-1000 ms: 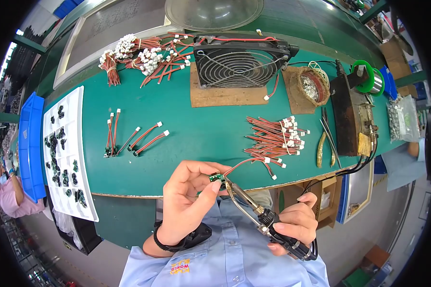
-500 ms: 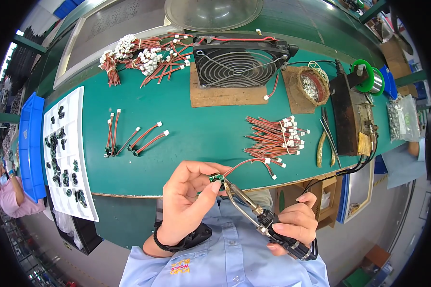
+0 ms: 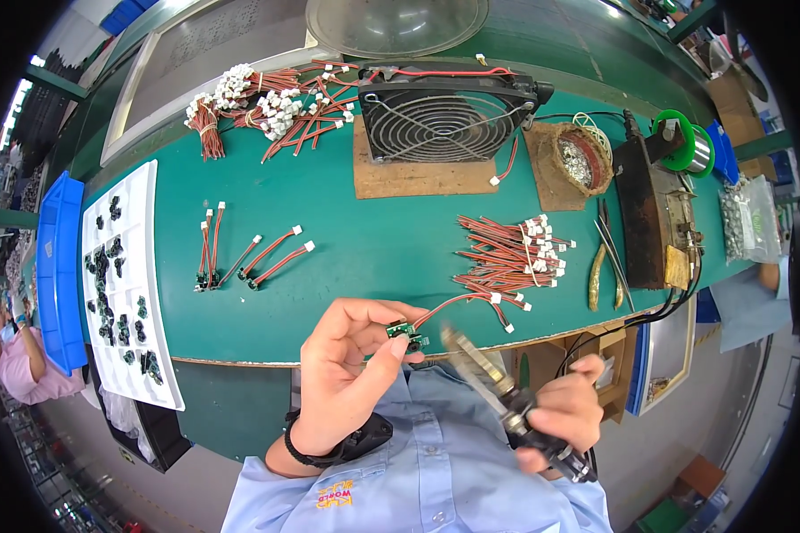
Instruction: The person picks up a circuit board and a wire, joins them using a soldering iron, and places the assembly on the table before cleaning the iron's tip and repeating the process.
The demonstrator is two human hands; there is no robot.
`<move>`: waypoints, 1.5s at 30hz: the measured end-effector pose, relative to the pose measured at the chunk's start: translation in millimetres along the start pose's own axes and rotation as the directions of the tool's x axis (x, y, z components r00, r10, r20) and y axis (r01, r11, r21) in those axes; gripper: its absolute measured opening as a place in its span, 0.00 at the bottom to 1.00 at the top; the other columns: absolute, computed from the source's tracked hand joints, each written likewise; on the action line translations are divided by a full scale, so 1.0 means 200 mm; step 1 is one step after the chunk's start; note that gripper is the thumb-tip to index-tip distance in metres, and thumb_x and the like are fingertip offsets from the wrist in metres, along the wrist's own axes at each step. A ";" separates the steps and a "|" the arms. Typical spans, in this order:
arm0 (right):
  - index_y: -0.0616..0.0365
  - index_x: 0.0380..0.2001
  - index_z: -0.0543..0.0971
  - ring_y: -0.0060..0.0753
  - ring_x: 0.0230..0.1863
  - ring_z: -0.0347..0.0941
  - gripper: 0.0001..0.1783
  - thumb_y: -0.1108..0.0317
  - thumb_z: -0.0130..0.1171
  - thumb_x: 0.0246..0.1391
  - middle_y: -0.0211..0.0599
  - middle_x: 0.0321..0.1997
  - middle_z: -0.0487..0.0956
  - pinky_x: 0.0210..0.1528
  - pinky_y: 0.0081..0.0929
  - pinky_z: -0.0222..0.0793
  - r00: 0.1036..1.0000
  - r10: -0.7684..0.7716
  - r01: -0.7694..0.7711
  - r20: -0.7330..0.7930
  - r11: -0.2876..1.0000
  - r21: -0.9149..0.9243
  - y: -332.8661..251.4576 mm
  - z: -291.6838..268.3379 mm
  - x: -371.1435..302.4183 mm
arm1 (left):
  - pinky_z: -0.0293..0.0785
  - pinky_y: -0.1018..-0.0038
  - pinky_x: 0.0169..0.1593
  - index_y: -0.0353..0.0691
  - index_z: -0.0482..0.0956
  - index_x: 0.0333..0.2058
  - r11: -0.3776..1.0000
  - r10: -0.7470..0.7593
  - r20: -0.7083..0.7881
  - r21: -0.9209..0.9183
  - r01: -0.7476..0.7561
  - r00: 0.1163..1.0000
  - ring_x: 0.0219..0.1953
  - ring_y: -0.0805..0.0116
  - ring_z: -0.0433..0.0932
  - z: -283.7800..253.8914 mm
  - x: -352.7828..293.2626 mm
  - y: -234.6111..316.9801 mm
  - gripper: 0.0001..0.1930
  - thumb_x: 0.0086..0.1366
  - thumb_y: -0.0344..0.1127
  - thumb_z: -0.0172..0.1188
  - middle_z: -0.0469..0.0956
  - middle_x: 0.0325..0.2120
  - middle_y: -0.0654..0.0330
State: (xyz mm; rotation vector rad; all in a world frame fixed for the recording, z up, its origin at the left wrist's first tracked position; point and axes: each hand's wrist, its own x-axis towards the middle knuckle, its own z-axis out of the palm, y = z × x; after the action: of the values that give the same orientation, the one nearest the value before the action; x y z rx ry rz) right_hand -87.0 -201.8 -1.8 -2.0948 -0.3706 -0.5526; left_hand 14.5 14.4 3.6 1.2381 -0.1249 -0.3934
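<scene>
Between thumb and fingers, my left hand (image 3: 351,355) pinches a small green circuit board (image 3: 402,332) at the table's near edge. A red-and-black wire lead (image 3: 453,302) with a white connector runs from the board toward the right. My right hand (image 3: 567,413) is closed round the black handle of a soldering iron (image 3: 493,377) with a thin metal solder-feed tube alongside. The iron's tip is blurred and stands apart from the board, to its right. Just beyond my hands lies a tied bundle of wire leads (image 3: 507,253).
A fan (image 3: 444,115) stands at the back, left of a tin of solder scraps (image 3: 581,160). To the right are a soldering station (image 3: 653,213), tweezers (image 3: 613,262) and a solder spool (image 3: 698,149). Wired boards (image 3: 209,280) lie left of centre, near a white tray (image 3: 138,293) of boards.
The soldering iron has moved right and toward me, its tip leaving the board. My left hand and the board have stayed nearly still.
</scene>
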 end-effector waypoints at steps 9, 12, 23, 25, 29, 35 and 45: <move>0.59 0.49 0.70 0.25 0.42 0.67 0.20 0.69 0.56 0.51 0.38 0.41 0.70 0.45 0.23 0.64 0.810 0.248 -0.418 -0.532 0.880 -0.226 0.34 0.08 0.15 | 0.75 0.76 0.32 0.32 0.67 0.35 0.981 -0.125 -0.019 -0.152 0.120 0.992 0.34 0.68 0.76 0.01 0.00 0.03 0.07 0.59 0.28 0.53 0.75 0.37 0.46; 0.60 0.51 0.69 0.26 0.44 0.68 0.21 0.76 0.54 0.52 0.38 0.42 0.70 0.51 0.22 0.63 0.770 0.358 -0.475 -0.528 0.875 -0.099 0.35 0.07 0.13 | 0.75 0.77 0.31 0.33 0.68 0.35 0.979 -0.141 -0.034 -0.155 0.134 0.989 0.33 0.68 0.76 0.01 0.00 0.04 0.08 0.59 0.29 0.53 0.75 0.36 0.46; 0.52 0.39 0.77 0.25 0.28 0.71 0.26 0.47 0.65 0.39 0.30 0.28 0.76 0.42 0.34 0.54 0.990 -0.034 0.035 -0.136 0.999 0.006 0.01 -0.01 -0.03 | 0.74 0.76 0.31 0.33 0.67 0.36 0.989 -0.091 -0.095 -0.122 0.079 0.991 0.34 0.68 0.75 0.04 0.01 0.01 0.09 0.59 0.29 0.54 0.75 0.37 0.46; 0.50 0.35 0.79 0.24 0.24 0.70 0.23 0.48 0.66 0.38 0.27 0.25 0.76 0.43 0.32 0.53 0.999 0.008 -0.006 -0.036 0.999 0.049 -0.01 0.01 -0.01 | 0.74 0.76 0.33 0.33 0.67 0.36 0.990 -0.092 -0.087 -0.117 0.082 0.992 0.35 0.68 0.75 0.04 0.01 0.01 0.09 0.59 0.29 0.54 0.75 0.37 0.46; 0.49 0.32 0.81 0.23 0.22 0.69 0.20 0.49 0.67 0.37 0.24 0.23 0.77 0.44 0.31 0.52 0.999 0.034 -0.035 0.016 0.996 0.078 -0.02 0.02 -0.01 | 0.72 0.75 0.37 0.33 0.67 0.36 0.991 -0.089 -0.075 -0.103 0.081 0.993 0.37 0.67 0.75 0.04 0.01 0.02 0.09 0.58 0.28 0.54 0.75 0.37 0.46; 0.49 0.32 0.81 0.22 0.23 0.69 0.19 0.51 0.67 0.36 0.24 0.24 0.77 0.44 0.30 0.51 0.999 0.040 -0.043 0.037 0.995 0.086 -0.03 0.04 0.00 | 0.70 0.73 0.41 0.34 0.67 0.36 0.991 -0.091 -0.083 -0.102 0.082 0.992 0.38 0.66 0.75 0.04 0.00 0.02 0.08 0.58 0.27 0.54 0.75 0.37 0.45; 0.50 0.31 0.78 0.25 0.18 0.66 0.22 0.46 0.63 0.38 0.27 0.17 0.72 0.41 0.37 0.51 0.999 -0.006 0.004 0.036 0.999 0.032 -0.02 0.04 -0.01 | 0.71 0.74 0.39 0.33 0.67 0.36 0.990 -0.097 -0.069 -0.108 0.089 0.993 0.35 0.68 0.75 0.04 0.00 0.03 0.08 0.59 0.27 0.53 0.75 0.38 0.45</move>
State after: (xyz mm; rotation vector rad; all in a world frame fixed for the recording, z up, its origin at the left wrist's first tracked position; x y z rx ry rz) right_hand -88.1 -192.1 -3.7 -2.0757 -0.4032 -0.5087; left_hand 13.1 9.1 11.1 1.1565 0.0172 -0.4290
